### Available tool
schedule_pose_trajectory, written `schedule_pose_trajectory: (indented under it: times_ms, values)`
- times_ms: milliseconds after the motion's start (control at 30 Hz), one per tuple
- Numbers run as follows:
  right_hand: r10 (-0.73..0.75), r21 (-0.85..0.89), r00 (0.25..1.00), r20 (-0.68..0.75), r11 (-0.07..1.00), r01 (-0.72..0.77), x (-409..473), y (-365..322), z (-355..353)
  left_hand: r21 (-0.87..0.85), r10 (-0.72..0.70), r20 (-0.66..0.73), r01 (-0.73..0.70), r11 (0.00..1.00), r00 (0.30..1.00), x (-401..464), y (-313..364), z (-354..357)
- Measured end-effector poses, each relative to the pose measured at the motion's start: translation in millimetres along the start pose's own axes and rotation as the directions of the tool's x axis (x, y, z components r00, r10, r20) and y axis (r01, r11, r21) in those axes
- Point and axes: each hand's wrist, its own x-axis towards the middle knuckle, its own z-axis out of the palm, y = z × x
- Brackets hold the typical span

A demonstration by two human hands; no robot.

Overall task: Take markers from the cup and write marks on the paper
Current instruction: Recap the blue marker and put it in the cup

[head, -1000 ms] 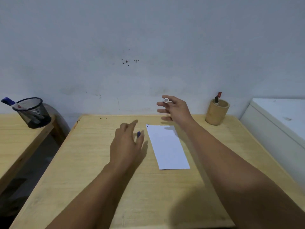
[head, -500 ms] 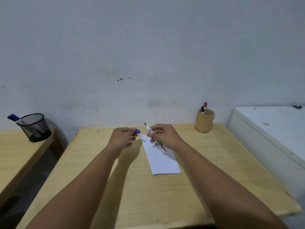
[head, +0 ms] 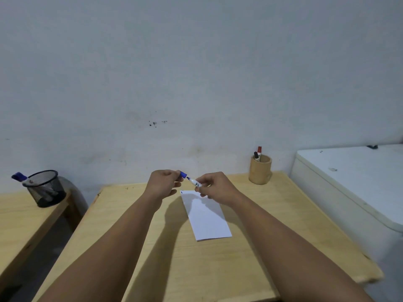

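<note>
My right hand (head: 214, 185) grips a white marker (head: 195, 183) whose tip points left. My left hand (head: 163, 183) pinches the blue cap (head: 183, 174) right at that tip. Both hands hover above the far end of the white paper (head: 206, 216), which lies on the wooden table (head: 261, 225) and carries a small blue mark (head: 181, 192) at its far left corner. A bamboo cup (head: 260, 170) at the back right holds a red marker (head: 259, 149) and a black one (head: 256, 155).
A black mesh cup (head: 44, 188) with a blue-capped marker (head: 19, 177) stands on a second wooden table (head: 19, 221) to the left, across a gap. A white cabinet (head: 353, 184) flanks the table on the right. The wall runs close behind.
The cap in my left hand and the marker tip in my right hand have come together until they meet. A second ago my hands were apart.
</note>
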Motion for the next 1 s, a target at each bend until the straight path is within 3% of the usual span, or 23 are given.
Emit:
schedule_pose_trajectory:
  times_ms: [267,500,600,767,900,1000]
  values:
    - [-0.011,0.069,0.999,-0.030,0.998,0.013,-10,-9,-21,0.220,0.088,0.077,-0.103,0.970,0.993,-10,20,30]
    - [0.056,0.218,0.980,-0.189,0.976,-0.014,-21,14,-66,0.261,0.138,0.186,-0.184,0.948,0.973,1,45,94]
    - [0.064,0.190,0.929,-0.365,0.982,0.007,-12,28,-108,0.283,0.183,0.297,-0.269,0.920,0.937,19,61,135]
    - [-0.005,0.055,0.746,-0.666,0.997,0.056,14,34,-200,0.333,0.178,0.324,-0.288,0.898,0.929,57,51,208]
    - [-0.007,0.040,0.678,-0.735,0.998,0.053,41,48,-237,0.336,0.142,0.291,-0.240,0.911,0.946,78,12,254]
    - [0.019,0.043,0.694,-0.720,0.999,0.017,59,64,-244,0.346,0.156,0.239,-0.234,0.908,0.958,91,-9,275]
